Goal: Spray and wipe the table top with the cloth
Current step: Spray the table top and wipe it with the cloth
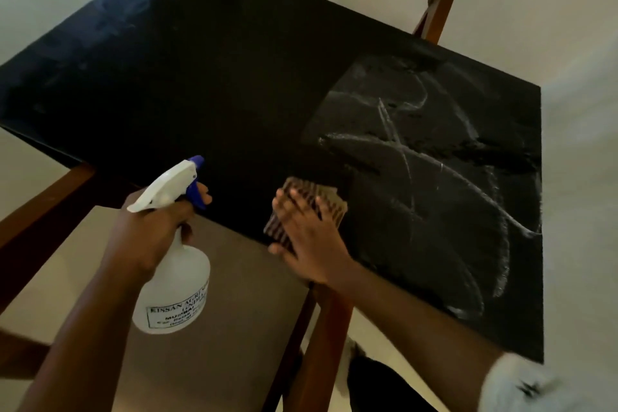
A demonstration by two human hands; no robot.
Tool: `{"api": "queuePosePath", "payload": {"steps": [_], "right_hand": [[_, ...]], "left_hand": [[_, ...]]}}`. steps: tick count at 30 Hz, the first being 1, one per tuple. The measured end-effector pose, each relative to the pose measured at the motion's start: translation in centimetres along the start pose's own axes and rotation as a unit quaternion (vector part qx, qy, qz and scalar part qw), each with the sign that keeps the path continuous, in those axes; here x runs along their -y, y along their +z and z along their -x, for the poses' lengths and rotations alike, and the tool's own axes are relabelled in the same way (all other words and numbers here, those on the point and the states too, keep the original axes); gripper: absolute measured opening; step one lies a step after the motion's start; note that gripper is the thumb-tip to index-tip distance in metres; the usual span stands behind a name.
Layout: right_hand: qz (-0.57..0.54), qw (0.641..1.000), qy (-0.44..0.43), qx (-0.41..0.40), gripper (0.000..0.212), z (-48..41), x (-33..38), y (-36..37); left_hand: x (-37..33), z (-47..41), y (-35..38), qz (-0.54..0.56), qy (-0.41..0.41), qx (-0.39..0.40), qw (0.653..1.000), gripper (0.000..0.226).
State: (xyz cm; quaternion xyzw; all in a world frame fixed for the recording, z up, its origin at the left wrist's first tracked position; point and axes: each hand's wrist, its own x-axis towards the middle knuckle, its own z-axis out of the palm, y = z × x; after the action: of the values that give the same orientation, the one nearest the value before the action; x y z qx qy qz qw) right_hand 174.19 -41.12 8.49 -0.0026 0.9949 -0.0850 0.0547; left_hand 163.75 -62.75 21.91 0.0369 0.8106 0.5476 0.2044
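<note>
The black rectangular table top (234, 77) shows whitish wet smears right of the folded brown striped cloth (311, 207), pressed under the flat right hand (307, 237); the left hand (150, 231) grips the white plastic spray bottle (174, 291).

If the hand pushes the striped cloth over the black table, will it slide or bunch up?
The cloth likely slides: the right hand lies flat on it and the table top shows wet streaks. It looks soft, so edges may bunch.
</note>
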Motion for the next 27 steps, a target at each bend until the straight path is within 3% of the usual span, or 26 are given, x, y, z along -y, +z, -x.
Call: {"api": "queuePosePath", "payload": {"steps": [5,9,12,14,19,23,27], "right_hand": [[0.011,0.999,-0.031,-0.002,0.062,-1.0,-0.6,-0.2],[-0.005,0.996,0.094,-0.003,0.06,-7.8,-7.0,-3.0],[0.0,0.994,0.103,0.021,0.061,-10.4,-9.8,-4.0],[-0.001,0.994,0.111,-0.011,0.063,-9.1,-8.4,-3.4],[-0.025,0.999,0.008,-0.022,0.065,-1.1,-0.6,-0.1],[-0.015,0.999,-0.037,-0.03,0.063,-3.1,-2.5,-0.6],[-0.023,0.996,0.081,-0.023,0.06,-11.0,-9.5,-3.3]], "left_hand": [[-1.4,-0.6,0.5,0.012,0.003,0.003,1.0,0.035],[-2.5,-1.3,1.0,0.008,0.021,0.008,1.0,0.032],[-3.0,-1.4,1.3,0.0,0.024,-0.003,1.0,0.03],[-3.3,-1.6,1.3,0.008,0.02,-0.013,1.0,0.03],[-3.8,-2.8,1.5,0.023,0.007,-0.03,0.999,0.032],[-4.5,-4.3,1.6,0.017,0.002,-0.016,1.0,0.036],[-5.5,-5.4,2.0,0.016,0.011,-0.011,1.0,0.036]]}}
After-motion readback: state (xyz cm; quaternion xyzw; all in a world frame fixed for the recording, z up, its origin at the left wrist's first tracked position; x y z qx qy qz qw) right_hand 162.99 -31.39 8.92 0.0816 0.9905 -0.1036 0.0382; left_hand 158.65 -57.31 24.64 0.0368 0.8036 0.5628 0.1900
